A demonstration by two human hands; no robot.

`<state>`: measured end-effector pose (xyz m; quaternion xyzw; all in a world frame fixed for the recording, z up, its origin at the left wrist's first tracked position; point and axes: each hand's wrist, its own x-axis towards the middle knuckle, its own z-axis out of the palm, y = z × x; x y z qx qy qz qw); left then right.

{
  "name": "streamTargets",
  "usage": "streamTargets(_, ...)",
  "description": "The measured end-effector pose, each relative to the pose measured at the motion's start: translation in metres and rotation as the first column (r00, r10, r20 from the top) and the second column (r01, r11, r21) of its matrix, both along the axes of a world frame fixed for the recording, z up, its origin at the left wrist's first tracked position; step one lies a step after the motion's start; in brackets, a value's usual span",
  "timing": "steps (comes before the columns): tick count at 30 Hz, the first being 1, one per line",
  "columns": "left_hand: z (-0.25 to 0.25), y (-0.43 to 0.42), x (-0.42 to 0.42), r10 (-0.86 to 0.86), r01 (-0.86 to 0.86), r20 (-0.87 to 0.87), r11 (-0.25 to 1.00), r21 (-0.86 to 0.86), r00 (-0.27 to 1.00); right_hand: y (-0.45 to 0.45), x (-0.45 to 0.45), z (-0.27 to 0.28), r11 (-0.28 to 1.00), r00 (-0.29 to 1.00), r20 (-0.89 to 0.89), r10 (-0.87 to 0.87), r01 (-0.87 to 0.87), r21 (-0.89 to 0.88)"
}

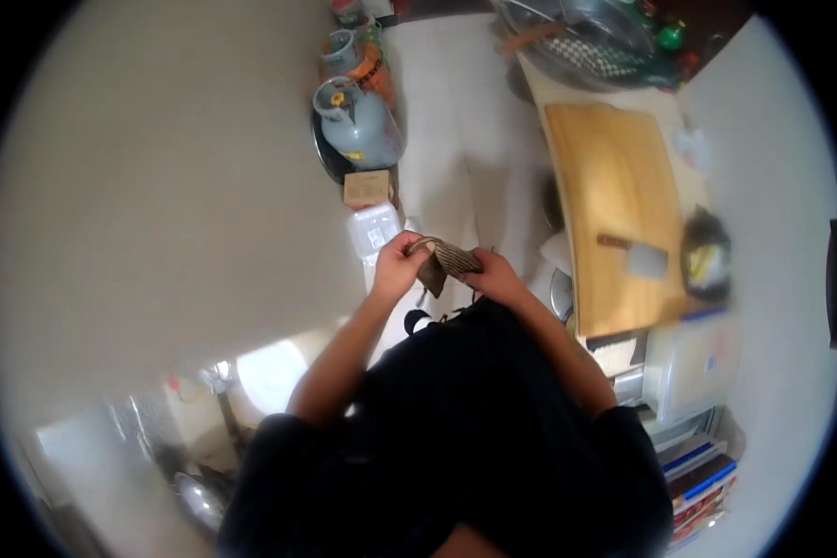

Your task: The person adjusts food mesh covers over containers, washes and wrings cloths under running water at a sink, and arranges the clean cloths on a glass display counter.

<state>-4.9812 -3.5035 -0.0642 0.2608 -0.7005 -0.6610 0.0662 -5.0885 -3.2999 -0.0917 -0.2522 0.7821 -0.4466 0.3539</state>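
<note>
In front of my dark clothing, both hands hold a brown striped piece of cloth (458,259). My left hand (399,266) pinches its left edge, where the fabric curves round like an opening or loop. The right end is gripped by my right hand (495,278), fingers closed on the fabric. A darker flap of the cloth hangs down between the hands. Whether it is a sleeve cover or some other item I cannot tell.
On the right, a wooden board (614,186) carries a cleaver (634,256), with a large metal basin (577,42) beyond it. Gas cylinders (358,126), a cardboard box (367,189) and a clear plastic container (375,226) line the wall at left. A pale floor runs between.
</note>
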Motion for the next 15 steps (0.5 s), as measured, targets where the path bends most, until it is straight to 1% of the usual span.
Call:
streamTargets(1,0.01,-0.018,-0.022,-0.012,0.015,0.056,0.998,-0.056,0.998,-0.018,-0.021,0.001,1.0,1.0,0.008,0.002,-0.002,-0.006)
streamTargets(2,0.021,-0.041,-0.053,-0.02,0.031,0.092,0.993,-0.116,0.996,-0.042,-0.05,0.002,0.998,0.998,0.023,0.054,-0.054,0.014)
streamTargets(3,0.018,-0.061,-0.075,-0.04,0.041,0.02,0.999,-0.023,0.999,-0.062,-0.078,0.01,0.993,0.993,0.037,0.113,-0.114,0.037)
streamTargets(4,0.039,-0.076,-0.095,-0.069,0.073,0.043,0.991,-0.11,0.997,-0.08,-0.101,0.021,0.99,0.991,0.043,0.123,-0.126,0.064)
streamTargets(6,0.07,-0.116,-0.142,-0.066,0.079,0.077,0.981,-0.179,0.995,-0.125,-0.161,0.039,0.983,0.986,0.021,0.164,-0.165,0.081)
streamTargets(8,0.075,-0.162,-0.185,-0.018,0.026,0.044,0.983,-0.181,0.999,-0.179,-0.219,0.041,0.975,0.971,-0.145,0.191,-0.172,0.138)
streamTargets(9,0.076,-0.186,-0.209,-0.027,0.021,-0.025,0.974,-0.224,0.999,-0.209,-0.249,0.038,0.981,0.963,-0.215,0.163,-0.135,0.138)
streamTargets(10,0.074,-0.205,-0.232,-0.007,0.002,-0.022,0.973,-0.229,1.0,-0.238,-0.277,0.036,0.987,0.949,-0.29,0.121,-0.085,0.134)
streamTargets(11,0.07,-0.222,-0.256,0.075,-0.071,0.003,0.955,-0.287,0.997,-0.265,-0.303,0.033,0.986,0.948,-0.287,0.135,-0.1,0.133)
streamTargets(12,0.079,-0.215,-0.257,0.154,-0.143,0.0,0.919,-0.368,0.988,-0.27,-0.305,0.048,0.998,0.954,-0.298,0.026,-0.008,0.061)
streamTargets(13,0.058,-0.231,-0.287,0.187,-0.209,-0.094,0.87,-0.446,0.978,-0.296,-0.335,0.046,0.996,0.953,-0.291,-0.084,0.093,0.018)
streamTargets(14,0.042,-0.25,-0.311,0.218,-0.217,-0.054,0.859,-0.463,0.975,-0.323,-0.358,0.043,0.995,0.951,-0.297,-0.084,0.093,0.019)
streamTargets(15,0.035,-0.265,-0.334,0.218,-0.241,-0.103,0.85,-0.469,0.971,-0.349,-0.379,0.041,0.99,0.959,-0.252,-0.131,0.137,0.006)
